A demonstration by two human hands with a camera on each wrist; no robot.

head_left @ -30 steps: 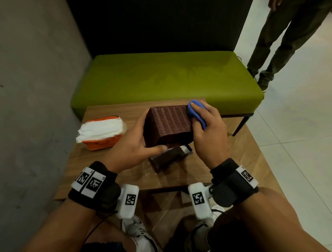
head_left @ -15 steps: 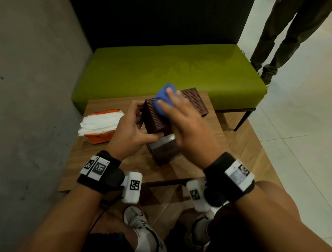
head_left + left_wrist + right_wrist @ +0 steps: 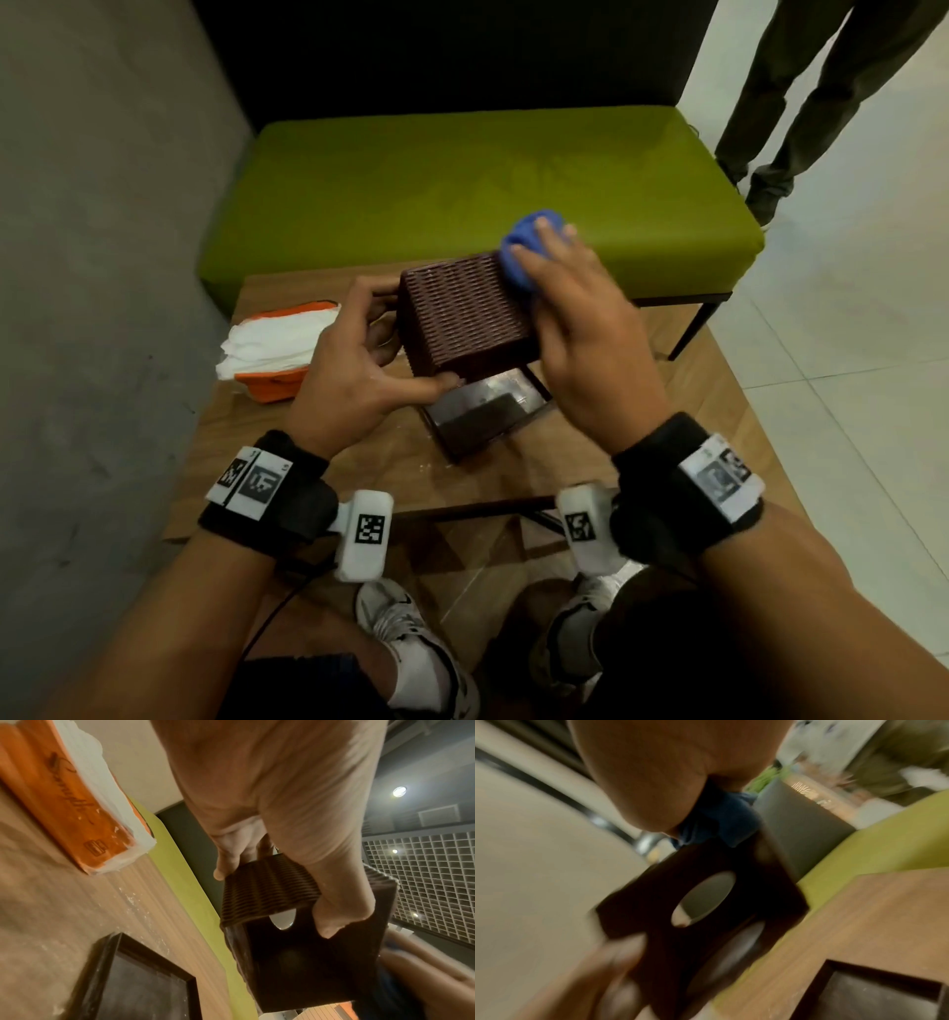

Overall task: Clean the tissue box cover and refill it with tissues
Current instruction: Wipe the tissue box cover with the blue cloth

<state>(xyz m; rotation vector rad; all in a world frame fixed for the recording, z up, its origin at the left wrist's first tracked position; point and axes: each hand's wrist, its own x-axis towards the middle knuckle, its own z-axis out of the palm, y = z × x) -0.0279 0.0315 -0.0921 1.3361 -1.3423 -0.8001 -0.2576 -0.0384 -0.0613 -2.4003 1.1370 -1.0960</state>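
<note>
My left hand [image 3: 369, 360] grips the dark brown woven tissue box cover [image 3: 464, 313] above the wooden table [image 3: 308, 452], thumb on the near edge, fingers round the far left side. The cover [image 3: 270, 892] shows its hollow inside and oval slot in the left wrist view. My right hand [image 3: 570, 288] presses a bunched blue cloth [image 3: 524, 246] against the cover's far right corner. In the blurred right wrist view the cloth [image 3: 721, 817] sits against the cover [image 3: 706, 923]. The cover's dark base tray [image 3: 482, 416] lies on the table under it. An orange pack of white tissues [image 3: 277, 344] lies left.
A green bench [image 3: 462, 190] stands beyond the table, with a grey wall on the left. Another person's legs [image 3: 801, 103] stand on the white tiled floor at the upper right. My shoes [image 3: 405, 642] show below the table's near edge.
My right hand has swept the blue cloth from the cover's left part across to its far right corner. The left hand has turned the cover a little while holding it.
</note>
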